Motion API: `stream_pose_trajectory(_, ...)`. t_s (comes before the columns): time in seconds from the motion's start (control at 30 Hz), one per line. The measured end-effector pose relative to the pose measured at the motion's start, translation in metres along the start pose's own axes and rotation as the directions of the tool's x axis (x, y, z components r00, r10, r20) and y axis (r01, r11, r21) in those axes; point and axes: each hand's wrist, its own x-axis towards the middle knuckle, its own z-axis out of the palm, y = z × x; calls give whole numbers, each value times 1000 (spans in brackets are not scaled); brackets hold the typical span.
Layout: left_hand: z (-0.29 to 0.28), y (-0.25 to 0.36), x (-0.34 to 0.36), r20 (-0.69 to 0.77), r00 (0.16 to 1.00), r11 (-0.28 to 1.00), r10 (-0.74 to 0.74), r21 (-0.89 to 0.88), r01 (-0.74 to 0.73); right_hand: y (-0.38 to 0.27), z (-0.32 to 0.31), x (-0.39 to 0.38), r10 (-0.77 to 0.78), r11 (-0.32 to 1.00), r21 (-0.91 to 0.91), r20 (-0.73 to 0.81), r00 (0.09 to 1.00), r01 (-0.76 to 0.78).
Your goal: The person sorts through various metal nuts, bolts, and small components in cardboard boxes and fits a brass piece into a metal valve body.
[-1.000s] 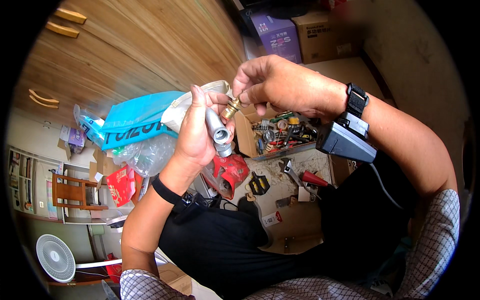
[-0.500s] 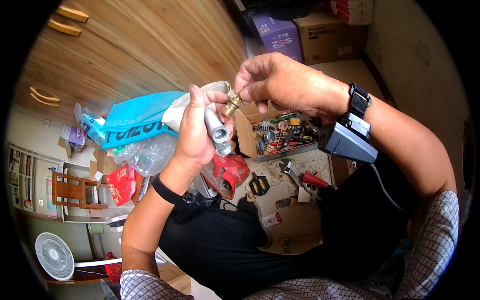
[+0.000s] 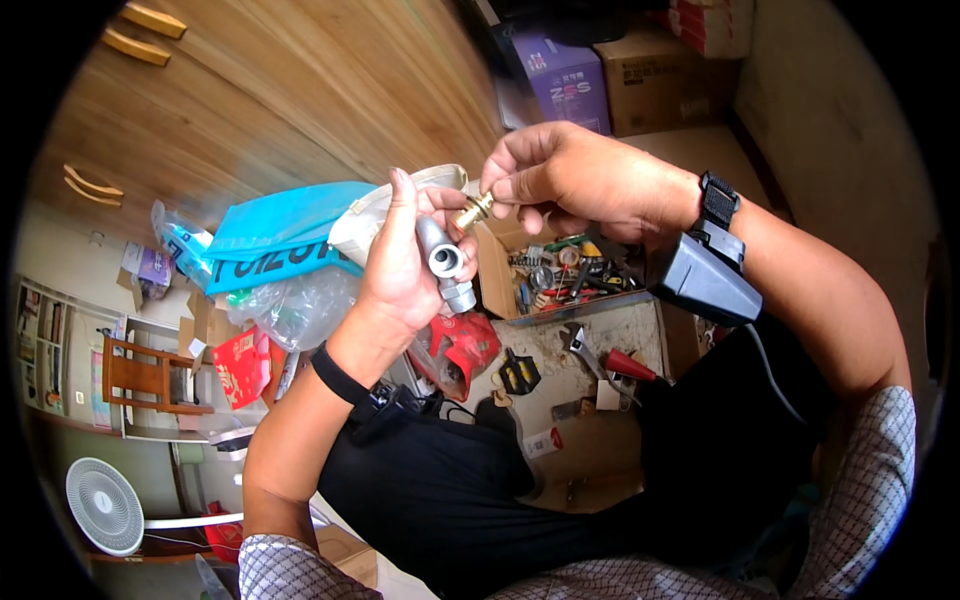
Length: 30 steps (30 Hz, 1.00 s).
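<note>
Gripping grey metal pipe fitting (image 3: pixel 435 239) in left hand (image 3: pixel 395 275); pinching small brass part (image 3: pixel 471 213) in right hand (image 3: pixel 585 182), just beside fitting.

One fisheye camera looks down from the person's head, near the left hand (image 3: pixel 392 268) toward ten o'clock and right hand (image 3: pixel 585 180) toward one; the left forearm (image 3: pixel 300 425) enters from seven, the right forearm (image 3: pixel 820 265) from four.

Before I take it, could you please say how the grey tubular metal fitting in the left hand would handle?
The fitting is probably stiff and heavy for its size, given the thick metal wall at its open end; its smooth, rounded barrel might slip or roll.
</note>
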Motion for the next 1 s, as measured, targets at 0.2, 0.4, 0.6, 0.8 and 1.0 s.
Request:
stream_pose_trajectory(0.2,12,3,-2,-29,999,1000,-13,-25,12,6,-7,7,69,995,66,8,998,-69)
stream_pose_trajectory(0.4,8,1,0,-67,997,999,-22,-30,20,2,2,6,28,999,-16,-1,1000,-28)
stream_pose_trajectory(0.6,7,0,1,-125,992,999,-7,-51,0,-1,2,3,-3,998,-70,-36,999,0)
stream_pose_trajectory(0.8,9,1,-1,-82,995,998,-53,-45,50,2,0,5,-50,998,-35,-76,996,48)
stream_pose_trajectory(1.0,10,3,-2,-35,997,996,-74,-43,73,2,-2,6,-80,995,-62,-148,986,72)
